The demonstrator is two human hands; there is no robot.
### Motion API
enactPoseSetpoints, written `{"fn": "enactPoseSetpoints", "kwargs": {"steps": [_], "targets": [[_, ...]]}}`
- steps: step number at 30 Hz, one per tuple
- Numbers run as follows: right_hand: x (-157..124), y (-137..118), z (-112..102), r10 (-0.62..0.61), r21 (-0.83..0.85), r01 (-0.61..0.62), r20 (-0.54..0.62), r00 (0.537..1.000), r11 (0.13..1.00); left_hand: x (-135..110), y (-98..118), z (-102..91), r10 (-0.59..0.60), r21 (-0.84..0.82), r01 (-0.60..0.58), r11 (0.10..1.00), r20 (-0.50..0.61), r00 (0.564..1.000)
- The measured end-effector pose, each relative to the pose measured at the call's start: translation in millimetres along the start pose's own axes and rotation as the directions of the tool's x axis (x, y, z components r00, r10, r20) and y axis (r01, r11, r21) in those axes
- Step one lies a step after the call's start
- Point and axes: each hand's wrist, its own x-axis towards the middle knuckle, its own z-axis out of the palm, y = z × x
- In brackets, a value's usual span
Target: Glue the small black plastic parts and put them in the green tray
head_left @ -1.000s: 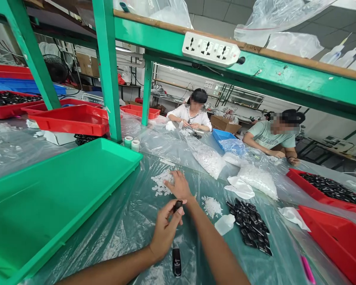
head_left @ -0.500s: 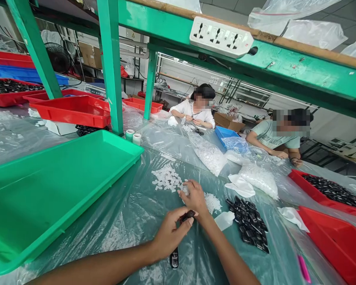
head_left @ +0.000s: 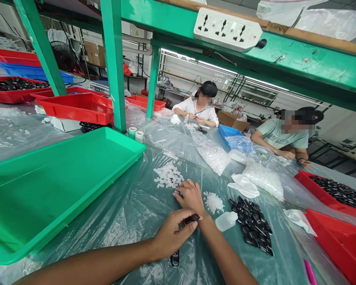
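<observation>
My left hand (head_left: 172, 234) is closed on a small glossy black plastic casing (head_left: 191, 219), pinched between thumb and fingers beside my right wrist. Just beyond, my right hand (head_left: 191, 198) is open, its bent fingers at the near edge of a pile of flat white pieces (head_left: 167, 175). Whether a fingertip touches one of them is not clear. A second black casing (head_left: 175, 258) lies on the plastic sheet below my left hand. To the right are a heap of tiny white bits (head_left: 213, 202), a translucent white bottle (head_left: 226, 221) lying down, and a heap of black casings (head_left: 253, 227).
A big green tray (head_left: 118, 174) stands at left, red trays (head_left: 77, 111) behind it. Filled clear bags (head_left: 262, 178) lie beyond my hands. Red bins (head_left: 338, 237) line the right. A green frame with a power strip (head_left: 228, 29) crosses overhead. Two people sit across the table.
My right hand has shifted slightly left and down along the white pieces, uncovering the heap of tiny bits. My left hand keeps the black casing. The view has tilted a little.
</observation>
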Motion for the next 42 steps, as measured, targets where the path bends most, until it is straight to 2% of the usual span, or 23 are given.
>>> {"fn": "enactPoseSetpoints", "kwargs": {"steps": [4, 10, 13, 16, 21, 27, 35, 38, 42], "targets": [[-2.9, -2.1, -2.2, 0.092, 0.133, -0.084, -0.057, 0.994, 0.988, -1.5, 1.0, -0.7, -0.005, -0.006, 0.006, 1.0, 0.008, 1.0], [-39.2, -12.4, -38.1, 0.326, 0.399, -0.238, -0.168, 0.93, 0.885, -3.5, 5.6, 0.4, -0.007, 0.002, 0.007, 1.0, 0.069, 0.998], [-68.2, -23.2, -52.4, 0.434, 0.554, -0.268, -0.192, 0.88, 0.788, -1.6, 4.6, 2.0, -0.026, -0.059, 0.032, 0.998, 0.092, 0.995], [-92.9, -30.2, -55.3, 0.522, 0.682, -0.279, -0.177, 0.834, 0.676, 0.7, 0.9, 3.0, -0.047, -0.093, 0.06, 0.994, 0.133, 0.99], [-109.6, -31.3, -48.0, 0.51, 0.714, -0.253, -0.167, 0.844, 0.653, 2.2, -4.4, 3.3, -0.098, -0.061, 0.113, 0.992, 0.208, 0.973], [-111.8, -30.1, -45.4, 0.43, 0.688, -0.172, -0.223, 0.875, 0.705, 3.8, -4.0, 3.5, -0.147, -0.045, 0.164, 0.985, 0.253, 0.956], [-117.3, -29.4, -45.0, 0.366, 0.663, -0.142, -0.212, 0.906, 0.735, 8.5, 10.3, -4.2, -0.024, 0.054, 0.01, 0.998, 0.258, 0.966], [-119.6, -33.4, -42.8, 0.398, 0.697, -0.173, -0.174, 0.901, 0.695, 8.3, 10.6, -5.6, -0.04, 0.046, 0.029, 0.999, 0.281, 0.959], [-120.7, -39.0, -37.5, 0.446, 0.766, -0.199, -0.125, 0.886, 0.611, 8.1, 9.1, -5.1, -0.097, -0.059, 0.122, 0.991, 0.316, 0.944]]}}
